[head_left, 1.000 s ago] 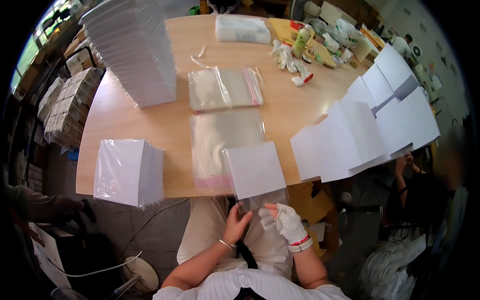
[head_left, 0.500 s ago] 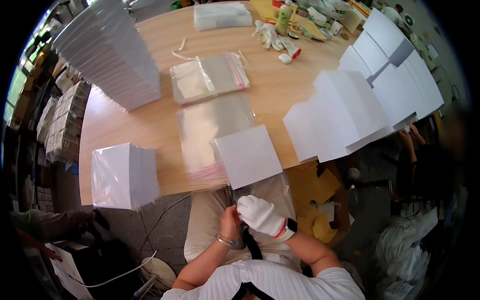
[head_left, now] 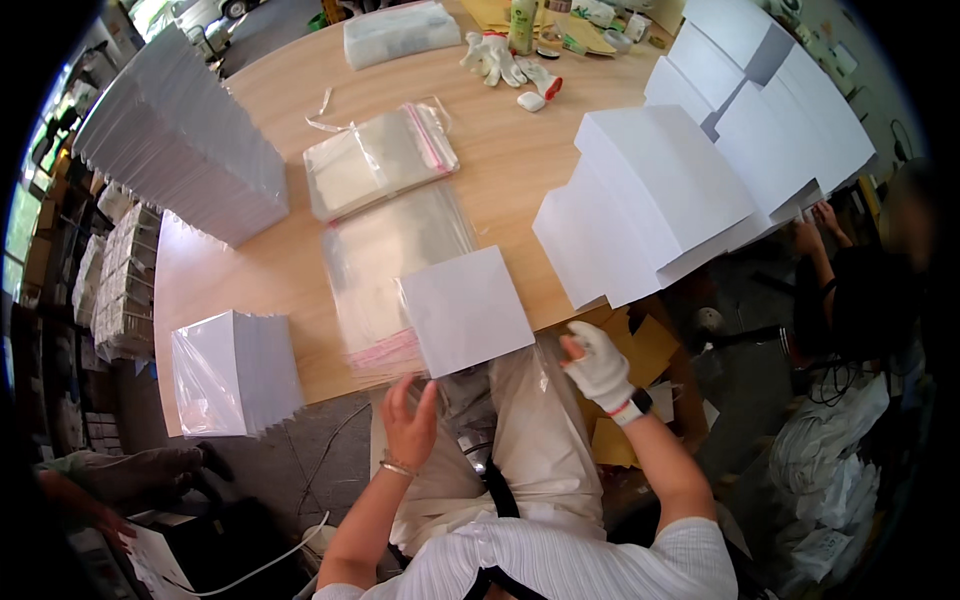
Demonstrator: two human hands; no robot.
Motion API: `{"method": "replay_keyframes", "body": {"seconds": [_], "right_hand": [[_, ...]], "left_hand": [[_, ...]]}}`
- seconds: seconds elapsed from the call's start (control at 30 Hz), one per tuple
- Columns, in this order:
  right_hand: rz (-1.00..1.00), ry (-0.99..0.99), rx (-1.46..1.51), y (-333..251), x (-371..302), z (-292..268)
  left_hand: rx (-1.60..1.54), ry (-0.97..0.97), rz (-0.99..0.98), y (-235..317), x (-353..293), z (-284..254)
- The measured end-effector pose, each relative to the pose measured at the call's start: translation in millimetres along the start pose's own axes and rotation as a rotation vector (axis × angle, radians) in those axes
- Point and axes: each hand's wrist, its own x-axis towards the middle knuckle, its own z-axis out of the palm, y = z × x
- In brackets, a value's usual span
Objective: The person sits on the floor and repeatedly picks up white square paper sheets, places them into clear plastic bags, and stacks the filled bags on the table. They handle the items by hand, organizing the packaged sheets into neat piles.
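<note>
My bare left hand, a bracelet at its wrist, has its fingers spread just below the near left corner of a square white paper sheet. My right hand wears a white glove with bare fingertips showing and a dark watch. It hovers off the table edge, right of the sheet, fingers apart and nothing visible in them. The sheet lies over the near right part of a pile of clear plastic bags with pink strips. Thin clear film shows below the sheet's near edge.
Beyond lies a bundle of clear bags. Tall wrapped stacks and a smaller one stand left; white paper stacks stand right. Gloves and a bottle lie farther back. Another person's hands are at far right.
My hands were together over my lap and have come apart. The left moved up and left to the sheet's corner; the right moved up and right. The view has shifted slightly.
</note>
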Motion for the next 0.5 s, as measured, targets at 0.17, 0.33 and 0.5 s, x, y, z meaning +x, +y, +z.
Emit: {"method": "replay_keyframes", "body": {"seconds": [0.17, 0.33, 0.5], "right_hand": [[-0.873, -0.012, -0.119, -6, 39, 4], [-0.846, -0.217, -0.035, -2, 40, -12], [-0.422, -0.232, 0.141, -3, 34, -8]], "left_hand": [[-0.242, -0.096, 0.477, -24, 26, 3], [-0.354, -0.191, 0.46, -27, 29, -6], [-0.564, -0.178, 0.025, -27, 18, 4]]}}
